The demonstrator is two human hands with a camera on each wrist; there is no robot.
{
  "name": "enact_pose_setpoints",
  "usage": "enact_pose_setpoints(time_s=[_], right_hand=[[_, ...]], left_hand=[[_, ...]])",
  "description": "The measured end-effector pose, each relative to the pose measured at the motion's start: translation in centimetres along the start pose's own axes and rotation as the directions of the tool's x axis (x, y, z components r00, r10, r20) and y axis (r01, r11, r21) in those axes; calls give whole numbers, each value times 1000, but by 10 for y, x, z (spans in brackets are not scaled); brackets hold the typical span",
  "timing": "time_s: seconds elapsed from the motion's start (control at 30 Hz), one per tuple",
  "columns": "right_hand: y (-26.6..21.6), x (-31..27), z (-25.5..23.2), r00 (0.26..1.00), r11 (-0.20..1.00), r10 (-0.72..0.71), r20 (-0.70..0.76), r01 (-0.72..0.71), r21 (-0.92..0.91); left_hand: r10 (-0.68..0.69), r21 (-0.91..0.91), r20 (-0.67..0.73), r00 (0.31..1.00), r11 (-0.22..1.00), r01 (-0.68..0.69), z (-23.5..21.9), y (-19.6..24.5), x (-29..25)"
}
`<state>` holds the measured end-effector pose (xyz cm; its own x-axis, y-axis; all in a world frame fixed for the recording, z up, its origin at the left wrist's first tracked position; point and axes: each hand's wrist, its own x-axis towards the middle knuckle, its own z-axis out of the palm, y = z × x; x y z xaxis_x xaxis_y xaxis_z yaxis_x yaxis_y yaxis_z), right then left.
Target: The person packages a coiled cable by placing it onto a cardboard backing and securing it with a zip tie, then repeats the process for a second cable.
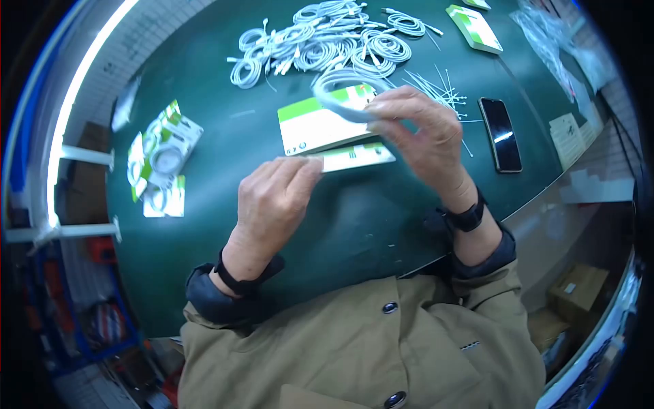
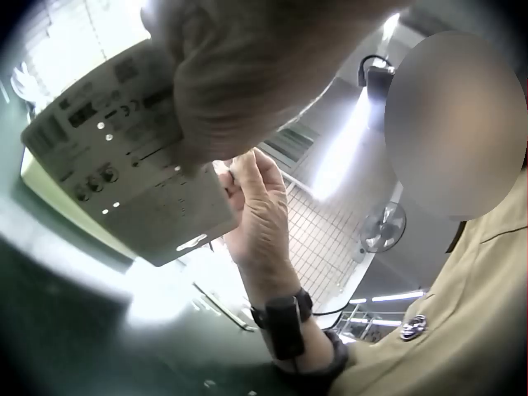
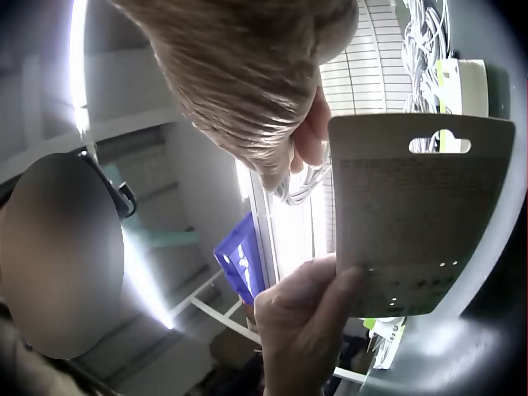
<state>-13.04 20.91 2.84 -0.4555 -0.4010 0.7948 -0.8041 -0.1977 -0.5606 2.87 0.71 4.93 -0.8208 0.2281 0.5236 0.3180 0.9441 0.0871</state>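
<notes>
My left hand [image 1: 276, 198] pinches a flat packaging card [image 1: 357, 157] by its left end, low over the green table. The card shows a hang slot and small punched holes in both wrist views; its printed back [image 3: 421, 214] faces the right wrist camera. My right hand [image 1: 426, 133] pinches a coiled pale grey cable [image 1: 332, 103] between thumb and fingers, just above and behind the card. Under the coil, a stack of white and green cards [image 1: 306, 129] lies on the table, partly hidden by the coil and right hand.
Many coiled cables [image 1: 320, 51] are heaped at the back. White cable ties [image 1: 436, 92] lie right of the stack, beside a phone [image 1: 501, 135]. Carded cables [image 1: 167, 160] sit at the left. Another card stack [image 1: 477, 31] and plastic bags [image 1: 555, 41] are at the back right.
</notes>
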Motion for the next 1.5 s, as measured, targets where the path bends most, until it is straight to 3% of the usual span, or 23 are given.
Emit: enact_pose_setpoints(time_s=[0.1,0.17,0.3,0.5,0.57,0.6,0.63,0.67,0.7,0.8,0.9,1.07,1.17,1.4,1.5], right_hand=[[-15,-6,20,981,998,-47,188,52,-21],[-16,-14,32,948,993,-86,305,107,-55],[-9,-22,43,963,999,34,266,-25,-35],[0,-26,49,981,1000,20,194,-17,-19],[-1,-25,49,982,1000,-4,187,5,-6],[-2,-25,49,983,1000,-21,185,22,-1],[-1,-25,49,982,999,-39,182,39,4],[0,-27,49,979,998,-57,195,60,-10],[-2,-29,51,975,997,-80,208,81,2],[-8,-32,55,957,989,-151,247,148,29],[-14,-36,57,944,985,-166,284,145,96],[-18,-33,55,903,981,-192,384,192,40],[-23,-18,48,916,984,-176,362,175,37],[-20,-6,33,919,981,-101,380,155,-114],[-13,-9,32,926,988,-54,375,104,-114]], left_hand=[[-89,-102,116,989,990,101,6,11,-20],[-127,-88,86,988,987,134,10,8,-24],[-164,-144,-17,986,977,160,20,-1,-28],[-141,-218,-366,920,974,63,15,0,-30],[-231,-330,-380,896,938,102,12,17,-49],[-478,-586,-148,866,747,313,6,31,-59],[-559,-750,41,828,530,395,7,35,-65],[-595,-843,318,738,178,507,7,35,-69],[-525,-796,578,625,-196,572,7,35,-72],[-423,-610,765,485,-717,337,19,27,-76],[-432,-579,798,420,-743,335,12,28,-72],[-454,-592,762,462,-778,210,15,30,-74],[-528,-697,705,473,-638,327,12,36,-63],[-533,-835,543,649,-426,349,22,21,-42],[-494,-833,550,674,-387,396,28,14,-39]])
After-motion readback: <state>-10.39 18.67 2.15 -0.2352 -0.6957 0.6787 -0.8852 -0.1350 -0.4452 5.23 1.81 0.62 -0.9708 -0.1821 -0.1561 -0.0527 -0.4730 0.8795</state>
